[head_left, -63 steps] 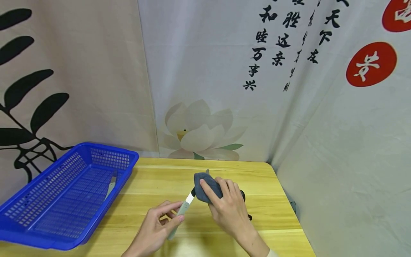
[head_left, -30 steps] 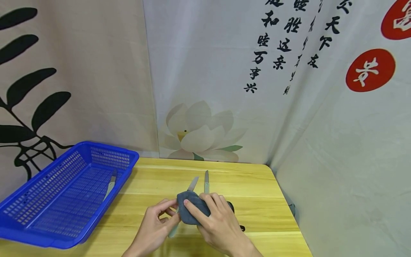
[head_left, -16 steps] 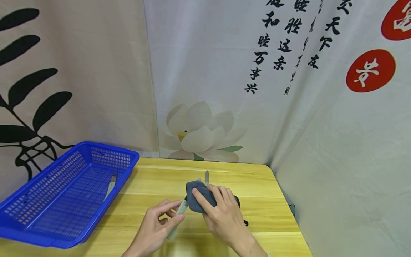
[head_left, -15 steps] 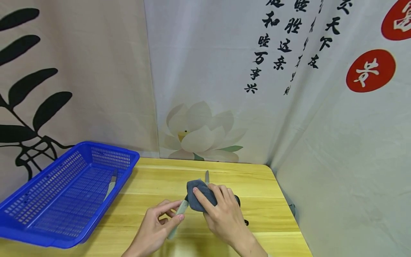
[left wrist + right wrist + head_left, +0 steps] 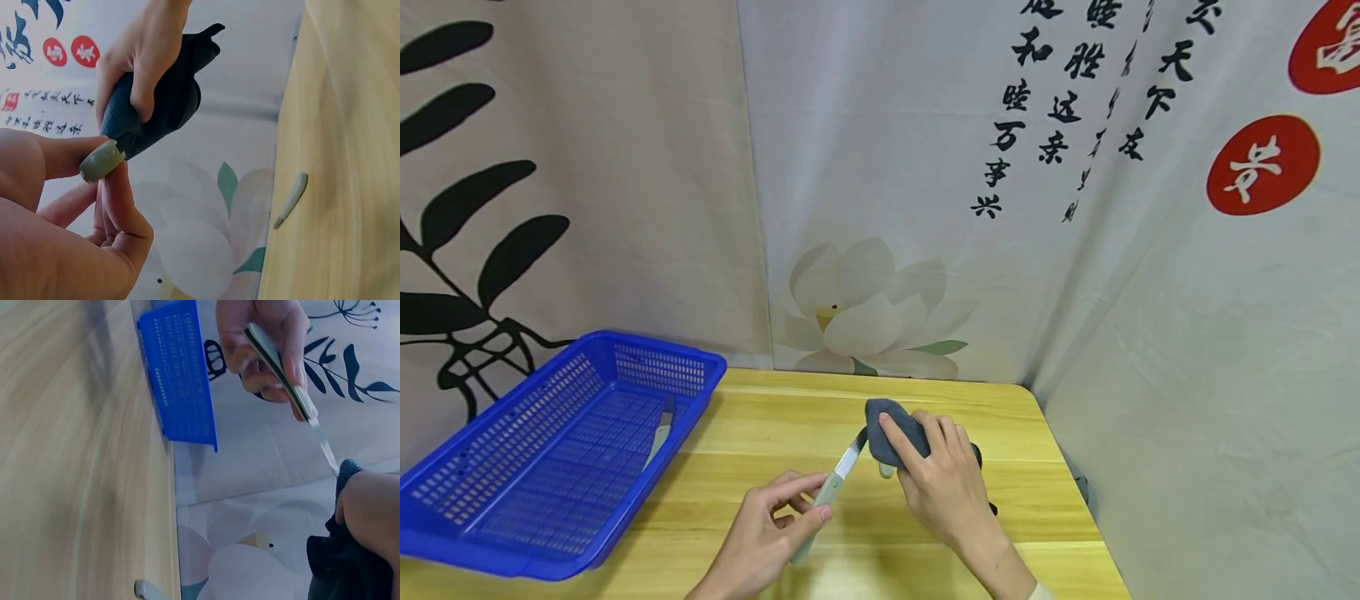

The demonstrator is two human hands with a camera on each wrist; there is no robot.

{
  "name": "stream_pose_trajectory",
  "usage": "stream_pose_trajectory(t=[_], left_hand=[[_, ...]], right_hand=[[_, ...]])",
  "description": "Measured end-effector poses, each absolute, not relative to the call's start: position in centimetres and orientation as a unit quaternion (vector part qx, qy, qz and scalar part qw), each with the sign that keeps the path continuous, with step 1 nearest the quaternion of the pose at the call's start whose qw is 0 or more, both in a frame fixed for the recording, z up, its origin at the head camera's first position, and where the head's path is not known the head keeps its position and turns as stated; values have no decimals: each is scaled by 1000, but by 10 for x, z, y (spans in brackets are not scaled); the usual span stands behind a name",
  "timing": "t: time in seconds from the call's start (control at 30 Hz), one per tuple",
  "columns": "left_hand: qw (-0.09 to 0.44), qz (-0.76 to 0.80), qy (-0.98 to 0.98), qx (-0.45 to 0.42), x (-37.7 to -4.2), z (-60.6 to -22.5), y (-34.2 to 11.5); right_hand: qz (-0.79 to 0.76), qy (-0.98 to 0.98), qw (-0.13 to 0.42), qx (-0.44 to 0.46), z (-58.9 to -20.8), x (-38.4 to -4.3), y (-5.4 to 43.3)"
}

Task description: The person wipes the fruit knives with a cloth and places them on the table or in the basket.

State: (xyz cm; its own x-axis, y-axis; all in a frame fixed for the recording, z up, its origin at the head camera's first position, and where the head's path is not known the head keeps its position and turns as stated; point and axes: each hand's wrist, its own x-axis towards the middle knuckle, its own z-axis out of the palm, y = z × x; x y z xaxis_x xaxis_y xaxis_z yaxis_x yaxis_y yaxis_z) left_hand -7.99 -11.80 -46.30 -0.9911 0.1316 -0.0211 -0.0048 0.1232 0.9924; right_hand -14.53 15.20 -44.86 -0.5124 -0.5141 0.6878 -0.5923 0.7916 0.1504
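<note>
My left hand (image 5: 763, 525) pinches the pale green handle of a knife (image 5: 828, 492), its blade angled up and away from me. My right hand (image 5: 943, 483) grips a dark grey-blue cloth (image 5: 891, 429) folded around the outer part of that blade. Bare metal shows between the handle and the cloth, also in the right wrist view, while the tip is hidden. Loose ends of the cloth (image 5: 187, 75) hang past the right hand in the left wrist view. On the table lies a second knife (image 5: 292, 200), mostly covered by the cloth and right hand in the head view.
A blue plastic basket (image 5: 718, 371) stands at the left of the wooden table (image 5: 1045, 517), with another pale-handled knife (image 5: 661, 433) inside. Printed curtains (image 5: 887, 167) hang right behind the table and along its right side.
The cloth slid down the blade toward the handle, then back out toward the tip with my right hand, baring the blade's base. My left hand stays nearly still on the knife.
</note>
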Motion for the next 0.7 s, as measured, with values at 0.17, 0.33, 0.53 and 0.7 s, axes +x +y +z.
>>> stream_pose_trajectory(t=[0.17,0.33,0.53,0.7], left_hand=[[51,666,744,38,-80,-463,-116],[26,667,745,20,-81,-462,-113],[5,658,753,1,-83,-461,-109],[6,661,751,-1,-83,-459,-109]], right_hand=[[58,-875,383,290,-447,-147,161],[91,-866,384,306,-447,-139,157],[89,-848,365,374,-449,-121,141],[70,-837,344,420,-450,-110,133]])
